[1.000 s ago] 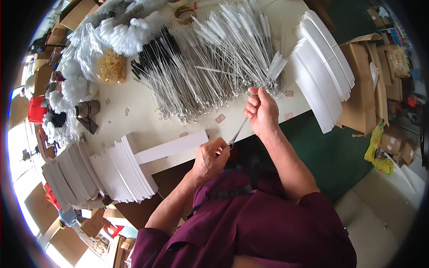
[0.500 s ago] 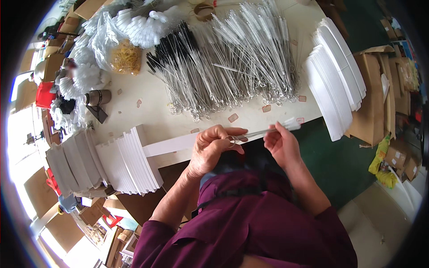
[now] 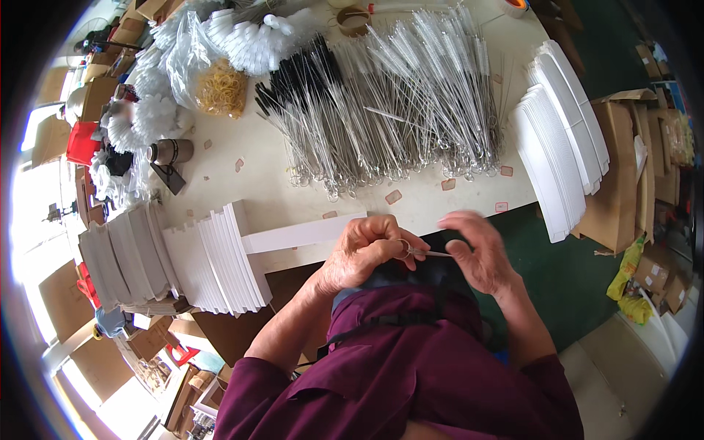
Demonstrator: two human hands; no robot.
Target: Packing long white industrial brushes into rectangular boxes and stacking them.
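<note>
My left hand [image 3: 364, 253] pinches the looped wire end of a thin brush [image 3: 427, 254] close to my chest. My right hand [image 3: 477, 253] touches the same wire with its fingertips, palm turned toward the left hand. Both hands hover just off the near edge of a pale table [image 3: 249, 180]. Beyond them lies a big pile of thin wire bottle brushes [image 3: 396, 110], some black, most white. A long white card strip [image 3: 301, 233] lies on the table right beside my left hand.
Fanned stacks of white cards [image 3: 183, 260] lie left of my hands, more white cards [image 3: 561, 147] at the right table edge. A bag of rubber bands [image 3: 220, 88], fluffy white brushes [image 3: 257, 37], a small cup [image 3: 169, 152] and cardboard boxes [image 3: 623, 176] surround the table.
My right hand came down from the brush pile to my chest, bringing a thin wire brush. Both hands now meet on it, closer together than before.
</note>
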